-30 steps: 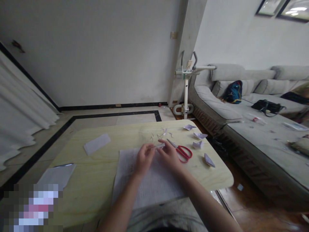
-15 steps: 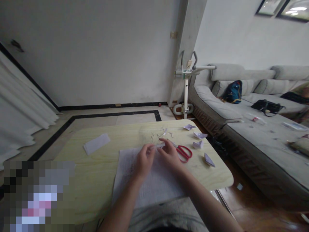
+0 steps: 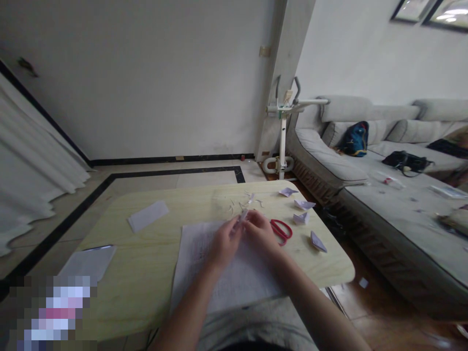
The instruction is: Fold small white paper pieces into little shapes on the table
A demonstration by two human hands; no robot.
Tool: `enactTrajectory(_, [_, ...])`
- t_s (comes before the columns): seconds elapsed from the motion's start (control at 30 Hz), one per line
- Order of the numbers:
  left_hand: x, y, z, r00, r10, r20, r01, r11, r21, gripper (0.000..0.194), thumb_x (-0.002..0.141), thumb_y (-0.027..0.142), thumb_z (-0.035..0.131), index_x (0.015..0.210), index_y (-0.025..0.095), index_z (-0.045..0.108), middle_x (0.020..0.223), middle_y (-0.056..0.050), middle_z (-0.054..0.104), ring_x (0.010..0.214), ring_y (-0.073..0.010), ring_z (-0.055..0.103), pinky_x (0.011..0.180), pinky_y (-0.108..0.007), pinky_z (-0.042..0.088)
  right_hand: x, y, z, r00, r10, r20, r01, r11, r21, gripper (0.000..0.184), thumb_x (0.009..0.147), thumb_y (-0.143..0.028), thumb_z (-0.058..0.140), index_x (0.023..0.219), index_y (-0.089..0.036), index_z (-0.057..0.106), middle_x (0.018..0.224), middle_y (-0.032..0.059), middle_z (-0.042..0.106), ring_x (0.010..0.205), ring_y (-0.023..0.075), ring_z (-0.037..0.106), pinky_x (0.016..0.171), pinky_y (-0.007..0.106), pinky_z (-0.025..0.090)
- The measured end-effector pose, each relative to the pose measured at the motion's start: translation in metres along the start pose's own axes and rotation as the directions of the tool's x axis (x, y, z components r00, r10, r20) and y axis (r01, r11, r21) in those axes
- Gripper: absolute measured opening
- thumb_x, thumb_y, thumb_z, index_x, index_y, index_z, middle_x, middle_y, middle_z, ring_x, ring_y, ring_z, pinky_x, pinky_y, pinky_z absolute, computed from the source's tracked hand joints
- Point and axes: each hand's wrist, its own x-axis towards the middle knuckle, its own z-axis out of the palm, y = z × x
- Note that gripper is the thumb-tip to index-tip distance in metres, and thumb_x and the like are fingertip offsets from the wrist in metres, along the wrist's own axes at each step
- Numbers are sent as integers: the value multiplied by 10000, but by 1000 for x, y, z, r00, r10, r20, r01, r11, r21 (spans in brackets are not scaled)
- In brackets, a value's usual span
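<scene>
Between the fingertips of my left hand (image 3: 225, 239) and my right hand (image 3: 260, 231) is a small folded piece of white paper (image 3: 243, 214). Both hands are closed on it, close together above a large printed sheet (image 3: 197, 258). Red-handled scissors (image 3: 281, 231) lie just right of my right hand, their blades hidden behind it. Thin paper scraps (image 3: 250, 198) are scattered beyond my fingers. Several folded paper boats stand along the table's right side, among them a near one (image 3: 318, 241) and a far one (image 3: 288, 192).
A stack of white paper strips (image 3: 148, 216) lies at the left of the wooden table (image 3: 146, 273). Nearer the left edge are paper and a pen (image 3: 98, 247), beside a pixelated patch. A grey sofa (image 3: 395, 209) and a white exercise machine (image 3: 282, 136) stand beyond the table's right side.
My hands have drawn closer together, and the paper piece has turned from lying flat to pointing up and away. The view has shifted slightly, showing more paper at the left edge.
</scene>
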Motion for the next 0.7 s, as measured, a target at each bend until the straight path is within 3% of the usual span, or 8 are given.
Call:
enactTrajectory(0.27, [-2, -1, -2, 999, -25, 20, 26, 999, -38, 341, 866, 355, 562, 1165, 197, 609, 1000, -78, 725, 867, -198, 680, 763, -294, 521, -2, -6, -1, 998, -5, 58, 10, 996, -86, 240, 791, -302, 625, 999, -188, 660, 914, 51, 674, 844, 206, 627, 767, 322, 504])
enactTrajectory(0.43, [-3, -5, -2, 1000, -7, -4, 7, 998, 56, 355, 878, 305, 535, 1215, 200, 560, 997, -90, 727, 908, -211, 679, 794, -324, 519, -7, -8, 4, 998, -69, 8, 70, 971, -230, 253, 795, -197, 553, 1026, -181, 655, 836, 30, 656, 716, 167, 591, 651, 268, 477])
enactTrajectory(0.6, [-4, -2, -3, 996, 92, -11, -89, 978, 187, 299, 875, 252, 522, 1163, 224, 598, 1049, -92, 716, 949, -225, 674, 832, -336, 517, -7, -4, 6, 989, -124, -82, 91, 941, -327, 396, 730, -93, 475, 1092, -172, 614, 838, 22, 645, 645, 140, 544, 590, 242, 435])
enactTrajectory(0.7, [-5, -3, 0, 980, 200, -5, -189, 936, 296, 315, 872, 191, 498, 1173, 212, 588, 1046, -95, 712, 944, -222, 673, 845, -343, 522, -7, -3, 5, 984, -136, -116, 86, 929, -361, 368, 715, -100, 474, 1045, -169, 623, 838, 24, 648, 683, 153, 557, 618, 249, 439])
